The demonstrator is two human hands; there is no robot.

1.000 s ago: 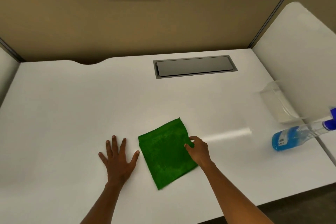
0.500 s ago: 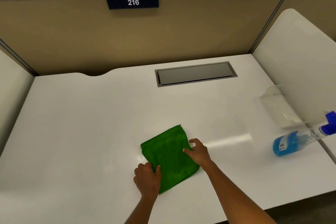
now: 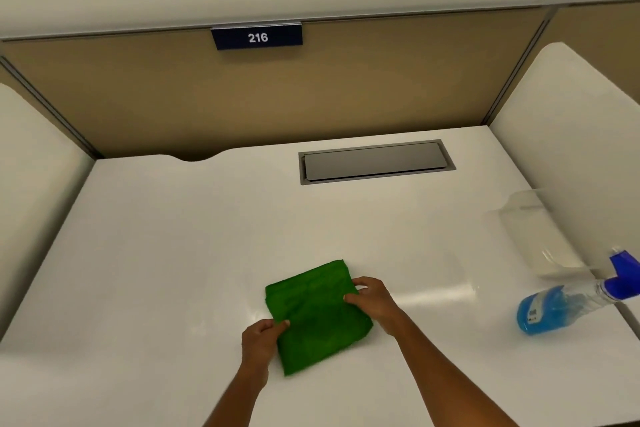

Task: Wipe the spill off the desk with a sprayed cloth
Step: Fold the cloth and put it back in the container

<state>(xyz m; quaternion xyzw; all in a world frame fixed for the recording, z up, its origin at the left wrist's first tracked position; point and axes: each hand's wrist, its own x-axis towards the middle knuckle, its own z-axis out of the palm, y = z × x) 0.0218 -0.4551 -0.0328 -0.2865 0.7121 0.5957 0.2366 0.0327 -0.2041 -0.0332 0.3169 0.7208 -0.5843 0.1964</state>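
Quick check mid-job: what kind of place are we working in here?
Probably a numbered study carrel or office cubicle: a white desk walled by tan partition panels, a "216" number plate on the back panel, and a recessed cable hatch in the desktop.

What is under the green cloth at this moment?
The green cloth lies flat on the white desk, pinched at its edges by the left hand and right hand. Any spill beneath it is covered and cannot be seen.

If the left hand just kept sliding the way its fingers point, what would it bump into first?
The left hand points up and to the right, and already pinches the edge of the green cloth. Going on, it would probably push across the cloth toward the right hand, which grips the opposite edge.
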